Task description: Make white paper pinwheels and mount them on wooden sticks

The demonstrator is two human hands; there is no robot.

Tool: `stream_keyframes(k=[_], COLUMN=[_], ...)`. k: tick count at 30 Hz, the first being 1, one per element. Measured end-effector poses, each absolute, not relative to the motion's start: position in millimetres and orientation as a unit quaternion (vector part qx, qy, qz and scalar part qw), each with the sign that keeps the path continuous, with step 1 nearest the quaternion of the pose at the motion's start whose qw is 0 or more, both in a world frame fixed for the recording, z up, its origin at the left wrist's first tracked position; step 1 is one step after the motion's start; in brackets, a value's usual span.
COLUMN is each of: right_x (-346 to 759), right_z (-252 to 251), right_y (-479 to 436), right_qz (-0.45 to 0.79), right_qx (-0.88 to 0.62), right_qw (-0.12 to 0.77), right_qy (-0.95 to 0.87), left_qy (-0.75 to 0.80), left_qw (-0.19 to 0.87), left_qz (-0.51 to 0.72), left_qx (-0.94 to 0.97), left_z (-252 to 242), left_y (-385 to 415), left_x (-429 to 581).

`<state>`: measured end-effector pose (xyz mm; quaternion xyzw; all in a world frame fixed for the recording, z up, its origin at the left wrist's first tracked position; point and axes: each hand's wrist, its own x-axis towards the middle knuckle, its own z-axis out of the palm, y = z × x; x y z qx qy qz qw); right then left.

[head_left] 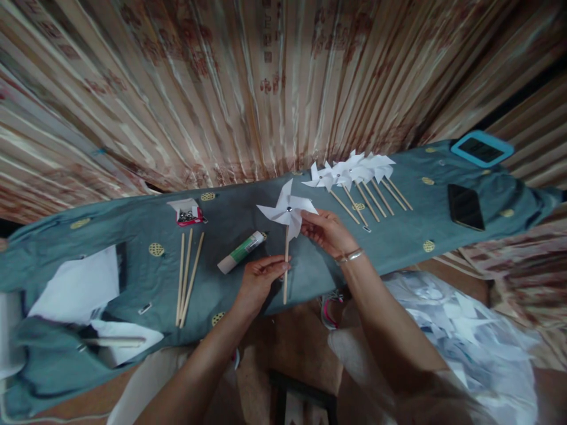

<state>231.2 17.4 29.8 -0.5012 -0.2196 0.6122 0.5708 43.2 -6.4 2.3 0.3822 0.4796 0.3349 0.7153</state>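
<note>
It looks like a home craft corner: printed curtains (248, 112), a worktop (241, 209) under patterned cloth (420, 212), a glue stick (241, 251), paper pinwheels (357, 171).

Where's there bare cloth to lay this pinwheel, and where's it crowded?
Bare cloth lies between the pinwheel row and the black phone, and between the red box and the held pinwheel, beyond the glue stick. It's crowded around the white paper and among the row's overlapping blades.

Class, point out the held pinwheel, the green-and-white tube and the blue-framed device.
Pinwheel (289, 209): head view, pin at its centre.
Green-and-white tube (241, 252): head view, middle of its side.
Blue-framed device (482, 150): head view, dark screen.
</note>
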Motion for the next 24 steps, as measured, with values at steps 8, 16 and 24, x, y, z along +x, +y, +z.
stream_keyframes(k=[8, 16, 24], right_x=[228.4, 224.1, 233.8], right_z=[26.2, 26.3, 25.7], right_y=[16.5, 15.8, 16.4], right_qz=[0.616, 0.615, 0.572], right_qx=[-0.492, -0.494, -0.511], right_qw=[0.571, 0.571, 0.598], right_qy=[-0.229, -0.227, -0.232], left_qy=[0.473, 0.475, 0.473], left_qw=[0.713, 0.715, 0.716], left_qz=[0.334, 0.337, 0.337], left_qx=[0.395, 0.387, 0.388], left_z=[2.3, 1.8, 1.8], left_y=[-7.9, -7.7, -7.8], left_x=[41.3, 41.6, 41.9])
